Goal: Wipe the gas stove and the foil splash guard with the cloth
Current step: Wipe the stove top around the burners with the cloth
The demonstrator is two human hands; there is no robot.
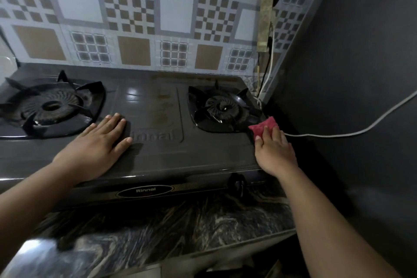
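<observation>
A dark two-burner gas stove (155,149) sits on a marbled counter, with brownish stains along its middle panel. Behind it stands the foil splash guard (135,18), patterned with grey, white and brown squares. My left hand (99,142) lies flat and spread on the stove top between the burners, holding nothing. My right hand (274,149) presses a small red cloth (264,126) onto the stove's right edge, just in front of the right burner (223,108). The left burner (52,106) is bare.
A dark wall (361,74) closes off the right side. A power strip (266,20) hangs at the guard's right end, and a white cable (338,134) runs beside the stove. A black knob (237,184) sits on the stove front. The marbled counter (158,232) lies below.
</observation>
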